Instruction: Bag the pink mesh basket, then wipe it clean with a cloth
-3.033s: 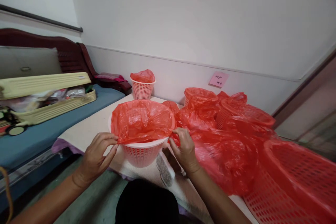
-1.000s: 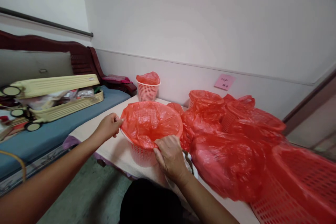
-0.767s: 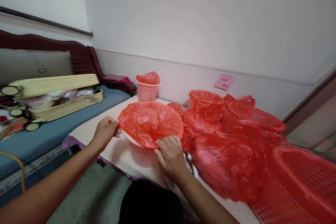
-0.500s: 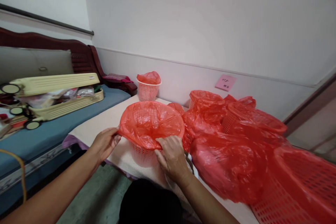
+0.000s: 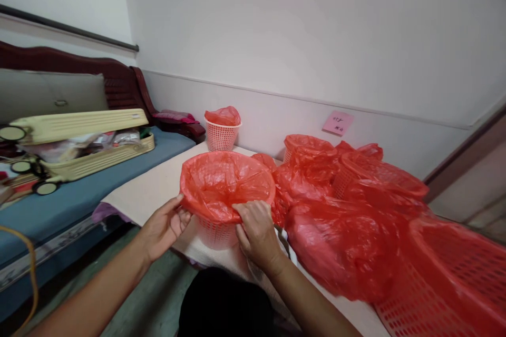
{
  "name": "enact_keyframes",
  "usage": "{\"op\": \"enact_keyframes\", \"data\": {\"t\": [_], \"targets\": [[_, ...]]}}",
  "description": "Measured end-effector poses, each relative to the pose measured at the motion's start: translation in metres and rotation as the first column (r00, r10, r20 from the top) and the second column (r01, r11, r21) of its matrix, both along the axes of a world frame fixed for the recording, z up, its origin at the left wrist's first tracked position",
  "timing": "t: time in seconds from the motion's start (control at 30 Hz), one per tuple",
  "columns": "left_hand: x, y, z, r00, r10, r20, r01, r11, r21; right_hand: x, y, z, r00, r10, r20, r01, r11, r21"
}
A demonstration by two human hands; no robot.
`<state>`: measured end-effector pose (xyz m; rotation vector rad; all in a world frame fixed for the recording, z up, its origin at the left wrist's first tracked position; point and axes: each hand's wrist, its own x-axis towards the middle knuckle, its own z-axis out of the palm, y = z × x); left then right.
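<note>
A perforated plastic basket (image 5: 216, 234) stands in front of me on the cloth-covered surface. A red plastic bag (image 5: 227, 184) lines it, folded over its rim. My right hand (image 5: 259, 229) grips the bag at the near right of the rim, fingers over the top and thumb beneath. At the left side of the rim, my left hand (image 5: 168, 226) pinches the bag's edge between thumb and fingers. The bag sags into the basket, and its bottom is out of sight.
Several bag-covered baskets and loose red bags (image 5: 343, 242) crowd the right. A white basket (image 5: 222, 137) with a red bag stands against the wall. An open yellow suitcase (image 5: 95, 160) lies on the blue bed (image 5: 169, 145). A pink note (image 5: 338, 122) is on the wall.
My left hand has turned slightly and shifted a little right along the rim, still at the bag's edge. My right hand has barely moved. The view has shifted slightly.
</note>
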<state>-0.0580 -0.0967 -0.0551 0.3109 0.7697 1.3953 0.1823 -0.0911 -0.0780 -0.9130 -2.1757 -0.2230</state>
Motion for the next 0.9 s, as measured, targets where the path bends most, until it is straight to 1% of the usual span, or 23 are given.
{"op": "enact_keyframes", "data": {"t": [0.03, 0.1, 0.2, 0.3, 0.4, 0.47, 0.63, 0.73, 0.8, 0.83, 0.87, 0.9], "targets": [[0.003, -0.004, 0.0, 1.0, -0.015, -0.016, 0.015, 1.0, 0.018, 0.001, 0.001, 0.0, 1.0, 0.017, -0.012, -0.017, 1.0, 0.001], [0.009, -0.009, -0.001, 0.995, -0.042, -0.095, 0.048, 0.997, 0.062, 0.002, 0.002, -0.001, 0.998, 0.047, -0.029, -0.047, 0.999, 0.016], [0.018, -0.013, 0.0, 0.977, -0.025, -0.214, 0.044, 0.996, 0.082, 0.004, 0.002, -0.002, 0.998, 0.047, -0.052, -0.044, 0.997, 0.057], [0.022, -0.012, 0.001, 0.972, 0.01, -0.234, 0.006, 0.998, 0.066, 0.008, -0.003, -0.004, 0.995, -0.019, -0.101, 0.033, 0.989, 0.141], [0.022, -0.012, 0.001, 0.971, 0.017, -0.237, -0.001, 0.998, 0.068, 0.013, -0.008, -0.008, 0.985, -0.085, -0.149, 0.119, 0.965, 0.235], [0.02, -0.012, -0.003, 0.976, 0.023, -0.214, -0.008, 0.997, 0.07, 0.017, -0.01, -0.01, 0.983, -0.089, -0.163, 0.127, 0.962, 0.243], [0.022, -0.012, -0.019, 0.99, 0.054, -0.13, -0.038, 0.992, 0.117, 0.02, -0.012, -0.013, 0.978, -0.064, -0.199, 0.1, 0.979, 0.176], [0.027, -0.016, -0.026, 0.992, 0.077, -0.104, -0.064, 0.991, 0.117, 0.02, -0.013, -0.02, 0.981, -0.044, -0.191, 0.065, 0.992, 0.11], [0.031, -0.02, -0.027, 0.993, 0.082, -0.083, -0.073, 0.992, 0.107, 0.021, -0.012, -0.026, 0.97, -0.056, -0.237, 0.059, 0.998, 0.008], [0.033, -0.021, -0.027, 0.994, 0.082, -0.072, -0.075, 0.992, 0.104, 0.022, -0.012, -0.029, 0.951, -0.078, -0.301, 0.06, 0.996, -0.069], [0.034, -0.023, -0.026, 0.995, 0.08, -0.057, -0.074, 0.992, 0.101, 0.022, -0.011, -0.031, 0.911, -0.111, -0.397, 0.048, 0.985, -0.164], [0.035, -0.024, -0.026, 0.996, 0.075, -0.038, -0.071, 0.993, 0.099, 0.023, -0.009, -0.033, 0.841, -0.154, -0.519, 0.007, 0.962, -0.275]]}}
